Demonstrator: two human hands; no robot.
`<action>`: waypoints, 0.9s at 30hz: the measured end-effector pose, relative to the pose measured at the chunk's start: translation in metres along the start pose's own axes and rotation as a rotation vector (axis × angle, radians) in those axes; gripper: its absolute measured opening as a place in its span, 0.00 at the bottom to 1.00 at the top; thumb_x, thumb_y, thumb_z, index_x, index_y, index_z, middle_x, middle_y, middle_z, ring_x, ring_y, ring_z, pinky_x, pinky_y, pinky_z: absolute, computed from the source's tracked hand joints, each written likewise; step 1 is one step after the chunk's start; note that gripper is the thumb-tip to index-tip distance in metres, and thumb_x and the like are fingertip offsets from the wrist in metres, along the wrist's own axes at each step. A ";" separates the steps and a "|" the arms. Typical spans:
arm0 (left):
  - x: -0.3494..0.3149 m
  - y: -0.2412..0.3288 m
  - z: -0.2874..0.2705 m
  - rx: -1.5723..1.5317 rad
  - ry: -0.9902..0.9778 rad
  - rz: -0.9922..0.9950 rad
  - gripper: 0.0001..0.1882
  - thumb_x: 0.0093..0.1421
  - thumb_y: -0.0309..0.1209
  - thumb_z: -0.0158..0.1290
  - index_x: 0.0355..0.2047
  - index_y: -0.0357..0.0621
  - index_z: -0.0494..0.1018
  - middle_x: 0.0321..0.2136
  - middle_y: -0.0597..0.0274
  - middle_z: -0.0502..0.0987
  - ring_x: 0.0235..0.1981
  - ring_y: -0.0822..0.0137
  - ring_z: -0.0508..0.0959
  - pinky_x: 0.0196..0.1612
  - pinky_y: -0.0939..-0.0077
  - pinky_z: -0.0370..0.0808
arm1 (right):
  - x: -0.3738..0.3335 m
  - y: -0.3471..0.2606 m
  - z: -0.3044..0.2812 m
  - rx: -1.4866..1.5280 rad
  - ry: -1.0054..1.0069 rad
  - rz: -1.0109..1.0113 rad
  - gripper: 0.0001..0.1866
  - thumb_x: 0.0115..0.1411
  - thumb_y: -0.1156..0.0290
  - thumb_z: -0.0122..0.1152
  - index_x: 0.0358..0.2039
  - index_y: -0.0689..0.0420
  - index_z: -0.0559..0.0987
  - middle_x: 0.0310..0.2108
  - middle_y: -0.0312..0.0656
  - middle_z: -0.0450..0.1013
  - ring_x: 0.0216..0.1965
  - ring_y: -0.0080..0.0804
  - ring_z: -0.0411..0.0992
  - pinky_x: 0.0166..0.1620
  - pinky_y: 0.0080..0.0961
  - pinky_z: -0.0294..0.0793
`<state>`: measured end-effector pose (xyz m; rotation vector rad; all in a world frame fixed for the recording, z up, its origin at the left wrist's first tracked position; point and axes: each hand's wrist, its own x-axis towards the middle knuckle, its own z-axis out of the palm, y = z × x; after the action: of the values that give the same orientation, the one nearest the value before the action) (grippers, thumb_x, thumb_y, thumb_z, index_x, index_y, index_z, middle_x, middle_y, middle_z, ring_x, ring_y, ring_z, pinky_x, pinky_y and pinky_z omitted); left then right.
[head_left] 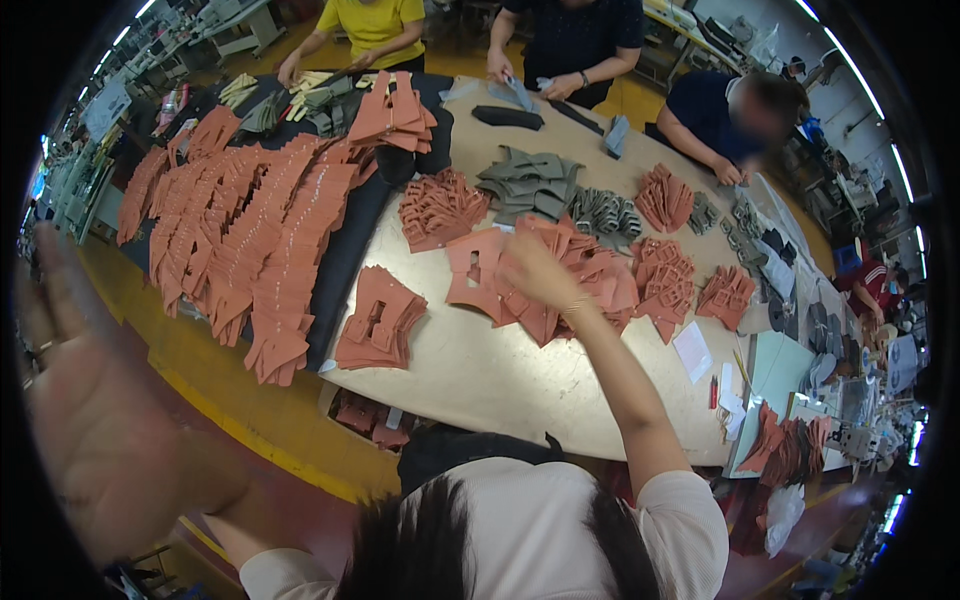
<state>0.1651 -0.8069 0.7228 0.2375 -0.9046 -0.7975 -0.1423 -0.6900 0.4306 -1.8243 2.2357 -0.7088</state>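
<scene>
My left hand (110, 420) is raised close to the camera at the far left, its palm showing and its fingers stretched out. Nothing is in it. Over the middle of the table, my right hand (537, 268) has bent fingers at the right edge of a reddish-brown cut piece (474, 268) with slots in it. The fingertips are partly hidden. Under and beside this hand spreads a pile of similar cut pieces (605, 275). A neat stack of slotted pieces (380, 320) lies nearer to me, to the left of the right hand.
Long overlapping rows of reddish-brown pieces (235, 220) cover the dark cloth on the left. Grey-green pieces (530, 180) lie behind my right hand. White paper (692, 351) and a red pen (713, 392) are on the table (480, 400) at right. Several people stand across it.
</scene>
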 end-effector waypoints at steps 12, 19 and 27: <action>-0.125 -0.208 -0.107 0.103 -0.560 -1.342 0.34 0.66 0.45 0.44 0.67 0.51 0.44 0.60 0.50 0.55 0.55 0.54 0.67 0.57 0.62 0.64 | -0.006 0.053 0.213 -0.272 -0.003 0.343 0.24 0.55 0.69 0.56 0.54 0.56 0.70 0.48 0.50 0.71 0.47 0.49 0.72 0.45 0.42 0.74; -0.242 -0.302 -0.164 0.242 -0.300 -2.111 0.35 0.65 0.49 0.42 0.66 0.49 0.46 0.62 0.46 0.54 0.59 0.50 0.63 0.61 0.55 0.58 | 0.004 0.072 0.113 0.334 0.277 0.631 0.15 0.64 0.63 0.50 0.42 0.60 0.76 0.31 0.58 0.74 0.31 0.57 0.73 0.35 0.37 0.74; -0.366 -0.351 -0.169 0.081 -0.140 -2.393 0.38 0.62 0.59 0.38 0.61 0.41 0.57 0.60 0.51 0.61 0.61 0.55 0.61 0.63 0.59 0.56 | -0.026 0.046 0.081 1.423 0.382 0.696 0.21 0.66 0.70 0.50 0.58 0.59 0.65 0.48 0.34 0.71 0.48 0.24 0.69 0.52 0.24 0.69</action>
<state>-0.0168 -0.8156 0.2197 1.4565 -0.3531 -2.9370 -0.1424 -0.6788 0.3347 -0.2333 1.4415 -1.8208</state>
